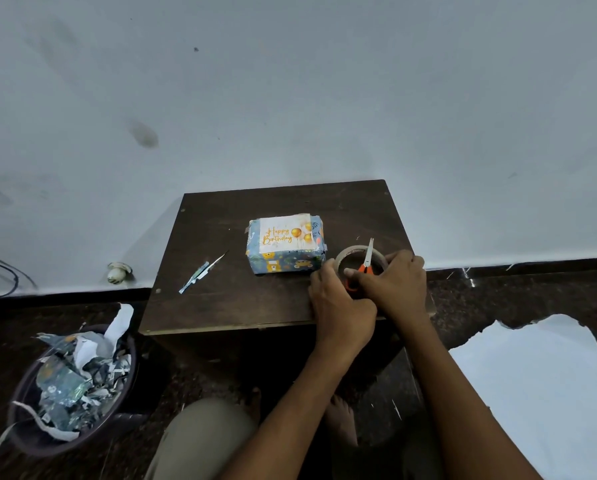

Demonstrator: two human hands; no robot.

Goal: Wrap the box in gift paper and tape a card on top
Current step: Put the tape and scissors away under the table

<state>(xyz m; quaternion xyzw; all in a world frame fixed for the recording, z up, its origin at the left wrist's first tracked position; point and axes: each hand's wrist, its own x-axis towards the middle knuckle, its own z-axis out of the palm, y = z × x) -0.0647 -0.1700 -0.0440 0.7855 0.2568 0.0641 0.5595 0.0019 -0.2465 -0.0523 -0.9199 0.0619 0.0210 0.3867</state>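
A: A plain pale wall (290,98) rose behind a small dark wooden table (221,299), which stood on a dark speckled floor (515,289). On the table sat the box (285,261), already covered in blue animal-print gift paper, with the "Happy Birthday" card (285,234) lying flat on its top.

B: So which step was that?

A: By my reading, the taping of the card. Both hands were at the tape roll (359,259), just right of the box. The left hand (340,303) curled its fingers against the roll's near side; the right hand (394,285) wrapped its far edge while also holding orange-handled scissors (367,261), blades pointing away across the ring.

B: And the next move?

A: Probably freeing a length of tape and cutting it cleanly, then pressing it over a card edge. Whether any tape already held the card, I couldn't tell.

B: Any containers?

A: A dark round bin (23,441) stood on the floor at the left, heaped with crumpled wrapping offcuts (78,375). A few paper slivers (200,275) lay on the table's left part.
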